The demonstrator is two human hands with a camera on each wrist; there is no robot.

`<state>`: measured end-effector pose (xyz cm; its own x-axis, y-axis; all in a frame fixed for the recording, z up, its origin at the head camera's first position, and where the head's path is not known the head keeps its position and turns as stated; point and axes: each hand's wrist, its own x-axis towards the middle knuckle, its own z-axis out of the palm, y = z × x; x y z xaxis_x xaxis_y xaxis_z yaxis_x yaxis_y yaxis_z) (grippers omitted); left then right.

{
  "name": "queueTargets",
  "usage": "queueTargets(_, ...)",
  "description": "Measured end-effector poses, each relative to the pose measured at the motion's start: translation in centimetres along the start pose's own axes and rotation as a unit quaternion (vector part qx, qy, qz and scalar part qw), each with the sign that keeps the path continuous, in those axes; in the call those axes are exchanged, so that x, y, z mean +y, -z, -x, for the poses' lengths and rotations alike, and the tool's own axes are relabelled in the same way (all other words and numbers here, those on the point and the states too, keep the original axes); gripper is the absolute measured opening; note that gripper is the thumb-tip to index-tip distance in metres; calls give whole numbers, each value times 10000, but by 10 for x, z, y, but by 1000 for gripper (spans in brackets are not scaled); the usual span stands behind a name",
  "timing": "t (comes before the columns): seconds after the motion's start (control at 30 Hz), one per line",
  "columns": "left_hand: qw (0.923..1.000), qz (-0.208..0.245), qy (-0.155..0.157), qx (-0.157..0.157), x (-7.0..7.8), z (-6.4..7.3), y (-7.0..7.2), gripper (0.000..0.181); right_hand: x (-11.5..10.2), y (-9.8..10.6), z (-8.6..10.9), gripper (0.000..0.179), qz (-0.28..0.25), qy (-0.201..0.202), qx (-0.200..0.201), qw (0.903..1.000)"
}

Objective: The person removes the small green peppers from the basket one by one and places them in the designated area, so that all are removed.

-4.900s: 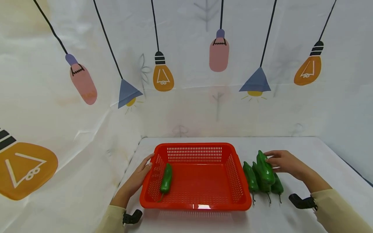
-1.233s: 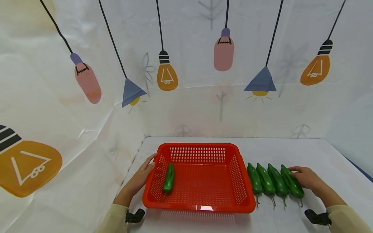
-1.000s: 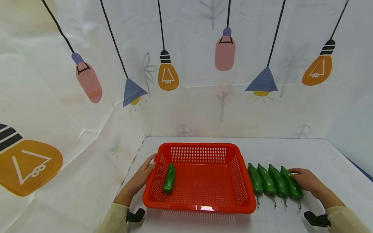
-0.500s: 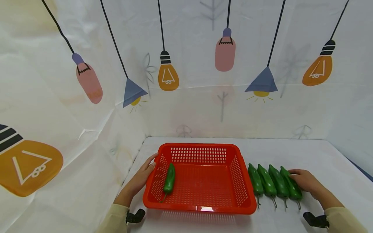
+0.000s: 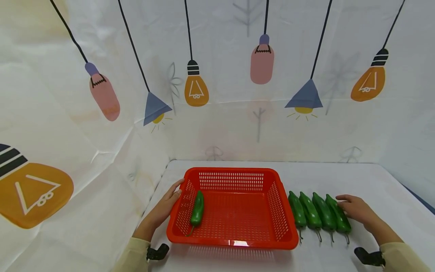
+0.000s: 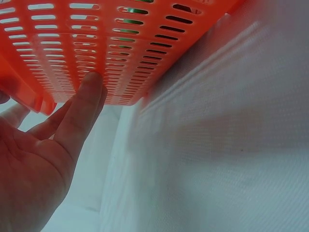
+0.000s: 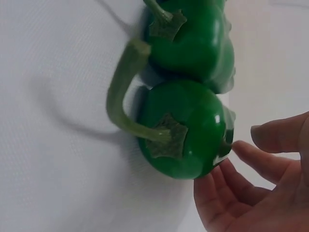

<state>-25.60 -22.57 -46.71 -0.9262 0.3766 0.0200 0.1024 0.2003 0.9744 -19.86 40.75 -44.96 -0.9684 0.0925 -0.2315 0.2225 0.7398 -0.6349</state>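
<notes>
My left hand (image 5: 165, 206) lies along the left rim of a red plastic basket (image 5: 283, 209). In the left wrist view its straight fingers (image 6: 79, 118) touch the slotted outer wall below the rim. One green chili pepper (image 5: 197, 211) lies inside the basket, near its left wall, stem toward me. Several more green peppers lie side by side on the table right of the basket, stems toward me. At the rightmost pepper (image 5: 340, 217), my right hand (image 5: 357, 209) touches its side with loosely bent fingers, while the thumb (image 7: 277, 135) stands apart from it.
The white-covered table (image 5: 251, 260) ends at a white wall sheet (image 5: 224, 128) printed with hanging lamps. The row's leftmost pepper (image 5: 296, 209) lies right beside the basket's right wall. A black wrist camera (image 5: 158, 252) is strapped on each wrist.
The peppers, bunched with one raised in my right hand several seconds ago, now lie in a neat row. Lately, the rightmost pepper has shifted slightly left. The left hand stays at the basket.
</notes>
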Motion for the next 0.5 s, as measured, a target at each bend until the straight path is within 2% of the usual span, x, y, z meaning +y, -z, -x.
queueTargets(0.2, 10000, 36, -9, -20, 1, 0, 0, 54, -8, 2, 5, 51, 146, 294, 251, 9991)
queueTargets(0.5, 9999, 37, -52, -87, 0, 0, 0, 54, -15, 0, 7, 51, 228, 430, 562, 9972)
